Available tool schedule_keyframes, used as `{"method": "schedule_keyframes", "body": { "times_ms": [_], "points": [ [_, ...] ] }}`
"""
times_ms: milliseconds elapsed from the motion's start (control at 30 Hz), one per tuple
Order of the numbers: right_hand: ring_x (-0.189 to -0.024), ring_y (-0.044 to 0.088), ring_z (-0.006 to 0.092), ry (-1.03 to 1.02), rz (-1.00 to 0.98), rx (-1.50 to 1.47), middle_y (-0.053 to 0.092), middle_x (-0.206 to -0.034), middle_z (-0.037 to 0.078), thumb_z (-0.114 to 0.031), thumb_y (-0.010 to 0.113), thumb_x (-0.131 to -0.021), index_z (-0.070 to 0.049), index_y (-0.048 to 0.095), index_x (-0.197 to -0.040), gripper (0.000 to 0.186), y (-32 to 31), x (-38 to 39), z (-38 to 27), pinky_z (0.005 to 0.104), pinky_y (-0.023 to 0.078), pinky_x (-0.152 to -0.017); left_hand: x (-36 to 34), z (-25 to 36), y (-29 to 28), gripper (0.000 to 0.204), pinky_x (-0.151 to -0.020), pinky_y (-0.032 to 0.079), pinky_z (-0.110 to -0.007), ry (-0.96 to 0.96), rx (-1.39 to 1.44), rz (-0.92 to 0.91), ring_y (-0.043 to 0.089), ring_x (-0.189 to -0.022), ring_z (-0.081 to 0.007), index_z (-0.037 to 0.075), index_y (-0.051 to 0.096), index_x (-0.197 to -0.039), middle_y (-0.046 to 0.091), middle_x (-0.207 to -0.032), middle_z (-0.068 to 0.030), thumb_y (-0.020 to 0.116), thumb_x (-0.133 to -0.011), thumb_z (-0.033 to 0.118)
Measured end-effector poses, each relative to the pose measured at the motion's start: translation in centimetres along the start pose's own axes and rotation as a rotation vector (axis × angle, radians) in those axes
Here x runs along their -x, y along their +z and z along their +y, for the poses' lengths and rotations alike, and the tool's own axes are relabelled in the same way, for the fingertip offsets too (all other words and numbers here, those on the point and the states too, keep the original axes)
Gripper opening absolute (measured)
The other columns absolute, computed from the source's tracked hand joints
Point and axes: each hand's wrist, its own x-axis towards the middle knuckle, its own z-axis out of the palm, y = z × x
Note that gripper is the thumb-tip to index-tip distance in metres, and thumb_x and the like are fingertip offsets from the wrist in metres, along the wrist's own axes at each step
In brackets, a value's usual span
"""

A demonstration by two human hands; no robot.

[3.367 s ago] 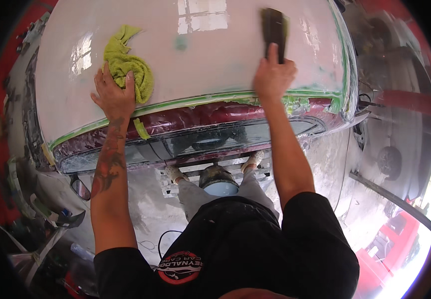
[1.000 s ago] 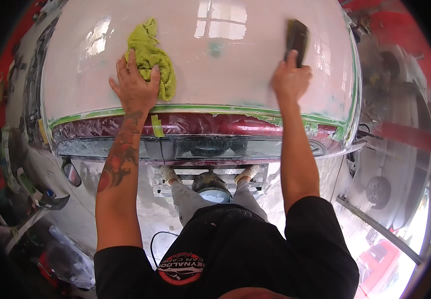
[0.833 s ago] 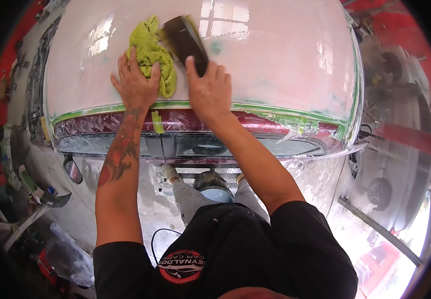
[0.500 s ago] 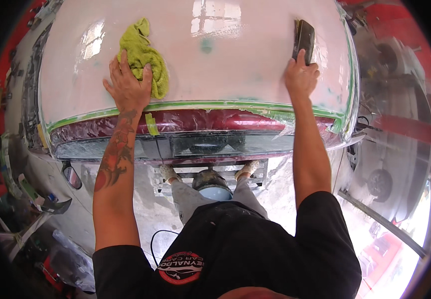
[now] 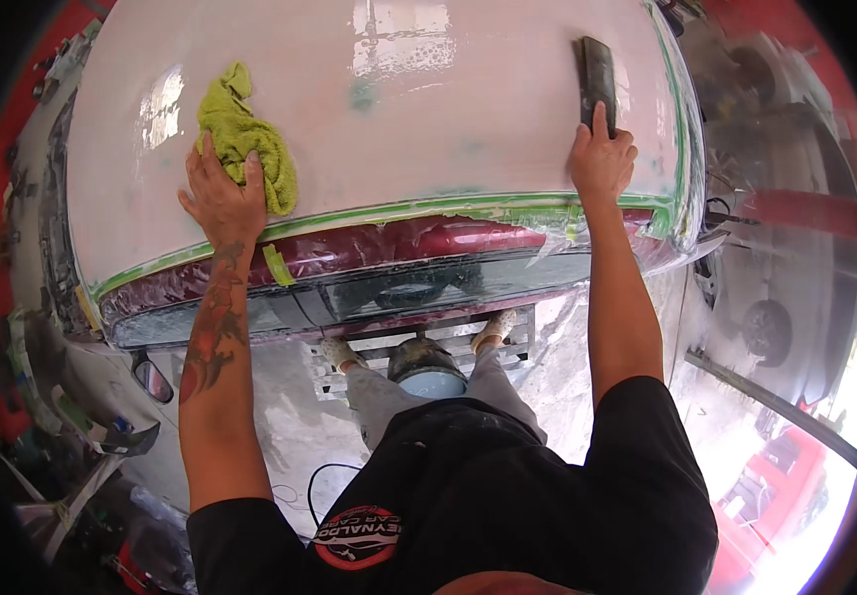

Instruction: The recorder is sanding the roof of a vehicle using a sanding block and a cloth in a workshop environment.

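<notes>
My left hand [image 5: 220,193] lies with spread fingers on a crumpled yellow-green towel [image 5: 250,144] at the left of a pale, wet-looking car roof [image 5: 419,129] with faint green patches. At the right, my right hand [image 5: 602,159] is closed on a long dark sanding block [image 5: 594,74], held on the roof. Green masking tape [image 5: 508,203] runs along the roof's near and right edges, above a glossy maroon strip [image 5: 419,238] and a side window [image 5: 369,288].
A dark bucket [image 5: 419,355] with pale-blue contents stands between my feet, which are on a slatted platform [image 5: 523,337]. A side mirror [image 5: 154,377] juts out lower left. Assorted items lie at the left; a long bar [image 5: 776,407] and red objects are at the right.
The sanding block and my right hand swung to the middle beside the towel 0.8 s ago, then back right. My left hand stays on the towel; the whole view has shifted slightly.
</notes>
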Motion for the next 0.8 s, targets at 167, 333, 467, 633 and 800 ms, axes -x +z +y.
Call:
{"method": "schedule_keyframes", "body": {
  "times_ms": [167,333,467,633,800],
  "points": [
    [-0.098,0.052,0.0373,-0.034,0.024,-0.172,0.053,-0.111,0.023,-0.027,0.058,-0.092,-0.017,0.048,-0.140,0.050,-2.3,4.4,-8.9,0.0487,0.045,-0.082,0.0,0.2,0.3,0.071,-0.111,0.017,-0.066,0.006,-0.010,-0.014,0.032,-0.142,-0.0340,0.012,0.034,-0.150,0.038,-0.149,-0.0182,0.053,-0.094,0.051],
    [-0.095,0.054,0.0344,-0.414,-0.028,-0.465,0.055,-0.110,0.021,-0.013,0.056,-0.086,-0.020,0.053,-0.137,0.051,-4.0,10.5,-17.2,0.0460,0.045,-0.080,-0.1,0.2,0.8,0.070,-0.111,0.017,-0.065,0.011,0.027,-0.023,0.032,-0.142,-0.0339,0.012,0.033,-0.150,0.038,-0.149,-0.0188,0.053,-0.094,0.049],
    [-0.095,0.053,0.0351,-0.183,0.096,-0.256,0.055,-0.109,0.022,-0.029,0.064,-0.089,-0.021,0.055,-0.136,0.049,-2.3,5.8,-5.9,0.0471,0.045,-0.080,0.1,-0.3,0.3,0.070,-0.111,0.017,-0.065,-0.003,0.042,-0.028,0.032,-0.142,-0.0339,0.012,0.031,-0.151,0.038,-0.150,-0.0187,0.053,-0.095,0.048],
    [-0.097,0.052,0.0356,0.308,-0.001,-0.055,0.053,-0.108,0.023,-0.031,0.061,-0.091,-0.021,0.052,-0.140,0.050,-0.4,2.6,4.1,0.0473,0.045,-0.082,-0.2,0.2,0.2,0.069,-0.111,0.017,-0.066,0.019,0.024,-0.008,0.033,-0.141,-0.0343,0.012,0.032,-0.150,0.038,-0.150,-0.0176,0.052,-0.095,0.048],
    [-0.095,0.053,0.0354,-0.205,0.021,-0.358,0.055,-0.109,0.022,-0.023,0.060,-0.088,-0.019,0.052,-0.137,0.050,-3.1,8.4,-11.3,0.0469,0.045,-0.080,-0.1,0.9,0.7,0.065,-0.111,0.018,-0.063,0.036,0.018,0.003,0.036,-0.140,-0.0341,0.012,0.032,-0.151,0.039,-0.150,-0.0154,0.049,-0.098,0.047]
  ]
}}
